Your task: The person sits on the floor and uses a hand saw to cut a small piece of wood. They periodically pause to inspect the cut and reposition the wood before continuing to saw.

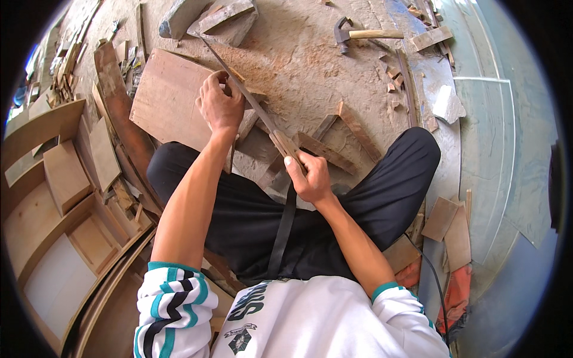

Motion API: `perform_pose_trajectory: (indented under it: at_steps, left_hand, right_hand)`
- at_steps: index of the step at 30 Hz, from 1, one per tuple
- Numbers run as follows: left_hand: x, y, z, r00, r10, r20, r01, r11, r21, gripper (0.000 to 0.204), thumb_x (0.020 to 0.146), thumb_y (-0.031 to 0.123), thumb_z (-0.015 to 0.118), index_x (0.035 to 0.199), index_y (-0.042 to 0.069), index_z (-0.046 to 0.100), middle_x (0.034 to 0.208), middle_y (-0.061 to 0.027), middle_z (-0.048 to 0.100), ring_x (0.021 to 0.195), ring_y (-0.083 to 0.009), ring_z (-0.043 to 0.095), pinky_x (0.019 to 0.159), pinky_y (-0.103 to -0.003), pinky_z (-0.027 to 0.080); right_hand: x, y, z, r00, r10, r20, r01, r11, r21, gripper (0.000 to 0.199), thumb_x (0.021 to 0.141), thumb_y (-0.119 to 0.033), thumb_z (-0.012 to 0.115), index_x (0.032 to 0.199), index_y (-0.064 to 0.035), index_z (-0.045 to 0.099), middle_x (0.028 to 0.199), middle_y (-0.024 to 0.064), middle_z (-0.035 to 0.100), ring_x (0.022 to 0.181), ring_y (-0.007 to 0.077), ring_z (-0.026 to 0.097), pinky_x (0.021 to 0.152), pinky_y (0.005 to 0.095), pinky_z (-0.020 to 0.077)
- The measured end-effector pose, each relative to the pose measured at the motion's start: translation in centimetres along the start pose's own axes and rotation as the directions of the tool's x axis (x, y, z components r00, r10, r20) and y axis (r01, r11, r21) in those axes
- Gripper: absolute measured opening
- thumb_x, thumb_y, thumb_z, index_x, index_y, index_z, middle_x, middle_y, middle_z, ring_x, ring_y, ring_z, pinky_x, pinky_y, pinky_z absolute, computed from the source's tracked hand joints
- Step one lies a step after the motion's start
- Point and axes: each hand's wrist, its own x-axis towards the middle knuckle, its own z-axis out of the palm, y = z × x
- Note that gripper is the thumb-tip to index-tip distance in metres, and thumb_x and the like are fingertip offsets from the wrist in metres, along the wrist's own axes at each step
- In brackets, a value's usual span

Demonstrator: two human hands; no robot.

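My right hand (pixel 311 177) is closed around the wooden handle (pixel 285 146) of a handsaw. From it the long thin blade (pixel 248 98), seen nearly edge-on, slants up and to the left. Close to the blade's left side, my left hand (pixel 219 104) curls its fingers at the right edge of a flat brown wooden board (pixel 167 98). What its fingertips press on is partly hidden. The board lies tilted in front of my left knee. Under and beside the saw lie short wood offcuts (pixel 325 152).
A hammer (pixel 370 34) with a wooden handle lies on the dusty floor ahead. Stone blocks (pixel 230 24) stand at the far side. Curved wooden frames (pixel 45 164) and boards crowd the left. Glass sheets (pixel 486 137) and a white chunk (pixel 449 104) are on the right. A black cord (pixel 439 280) runs nearby.
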Motion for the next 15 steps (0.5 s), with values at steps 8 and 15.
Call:
perform_pose_trajectory:
  at_steps: [8, 15]
  left_hand:
    - [-0.2, -0.3, 0.3, 0.999, 0.039, -0.022, -0.038, 0.997, 0.061, 0.025, 0.095, 0.028, 0.061, 0.113, 0.011, 0.064, 0.106, -0.0052, 0.068, 0.105, -0.0237, 0.062, 0.095, -0.040, 0.040]
    - [0.1, 0.2, 0.3, 1.000, 0.012, -0.005, -0.012, 1.000, 0.014, 0.025, 0.097, 0.027, 0.058, 0.112, 0.008, 0.063, 0.108, -0.0106, 0.068, 0.106, -0.0283, 0.063, 0.094, -0.042, 0.041]
  right_hand:
    - [1.0, 0.9, 0.7, 0.999, -0.042, -0.007, 0.043, 0.999, 0.011, 0.040, 0.095, -0.025, 0.063, 0.066, 0.0002, 0.050, 0.054, 0.0184, 0.046, 0.044, 0.0275, 0.046, 0.046, 0.0394, 0.0376]
    - [3.1, -0.1, 1.5, 0.998, -0.049, -0.046, 0.051, 0.997, 0.053, 0.043, 0.095, -0.028, 0.063, 0.065, 0.0008, 0.051, 0.054, 0.0191, 0.046, 0.044, 0.0273, 0.047, 0.047, 0.0401, 0.0367]
